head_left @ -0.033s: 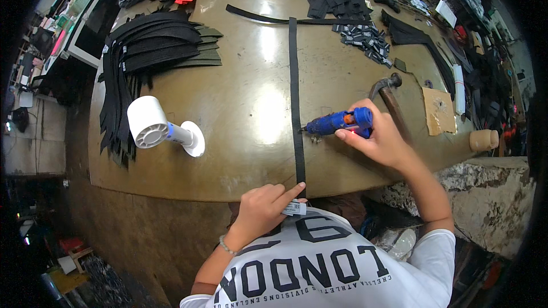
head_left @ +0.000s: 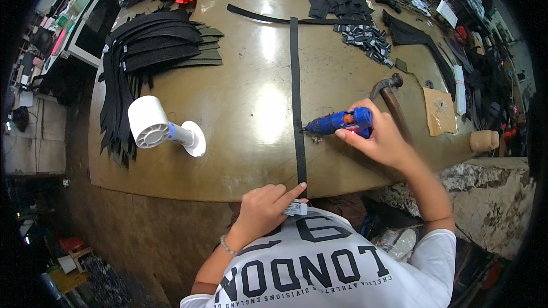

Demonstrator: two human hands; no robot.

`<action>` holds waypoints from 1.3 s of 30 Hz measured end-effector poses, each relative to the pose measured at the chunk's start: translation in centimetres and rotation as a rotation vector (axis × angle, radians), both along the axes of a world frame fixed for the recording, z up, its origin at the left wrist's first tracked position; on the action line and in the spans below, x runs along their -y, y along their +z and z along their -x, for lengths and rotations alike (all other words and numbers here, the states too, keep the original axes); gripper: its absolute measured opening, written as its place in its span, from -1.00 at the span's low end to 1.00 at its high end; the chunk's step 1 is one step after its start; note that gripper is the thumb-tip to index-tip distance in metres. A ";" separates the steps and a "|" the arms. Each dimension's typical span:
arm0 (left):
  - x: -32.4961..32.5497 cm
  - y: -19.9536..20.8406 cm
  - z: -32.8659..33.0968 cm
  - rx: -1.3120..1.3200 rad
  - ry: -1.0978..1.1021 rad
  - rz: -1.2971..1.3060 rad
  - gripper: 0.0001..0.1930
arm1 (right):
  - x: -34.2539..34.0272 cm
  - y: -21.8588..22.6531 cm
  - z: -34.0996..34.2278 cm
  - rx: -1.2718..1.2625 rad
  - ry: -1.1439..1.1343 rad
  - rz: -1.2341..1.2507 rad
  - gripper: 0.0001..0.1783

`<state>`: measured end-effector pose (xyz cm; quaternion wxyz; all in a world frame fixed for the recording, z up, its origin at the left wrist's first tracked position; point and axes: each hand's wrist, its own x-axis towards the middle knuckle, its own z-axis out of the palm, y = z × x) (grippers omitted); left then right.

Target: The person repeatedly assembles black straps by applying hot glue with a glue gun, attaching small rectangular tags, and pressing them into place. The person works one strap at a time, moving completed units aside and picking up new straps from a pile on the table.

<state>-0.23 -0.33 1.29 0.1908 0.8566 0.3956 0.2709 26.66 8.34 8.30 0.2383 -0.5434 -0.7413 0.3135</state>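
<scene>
- One blue glue gun (head_left: 335, 123) in curled fingers of right hand (head_left: 381, 141), nozzle at black strap (head_left: 295, 80)
- Strap and white label (head_left: 297, 209) held by fingers of left hand (head_left: 264, 208)
- Hammer (head_left: 393, 102) beyond right fingers

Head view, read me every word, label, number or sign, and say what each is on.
White shirt: large dark letters and digits, upside down, plus a row of smaller print; legible in part, but I don't copy wording.
White tag at the left hand: too small to read.
Small dark pieces on the table: pale marks, too small to read.
</scene>
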 end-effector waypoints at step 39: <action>-0.1 0.5 -0.7 -0.100 0.027 0.004 -0.65 | -17.7 -3.4 -31.2 0.647 -0.861 -0.359 -0.63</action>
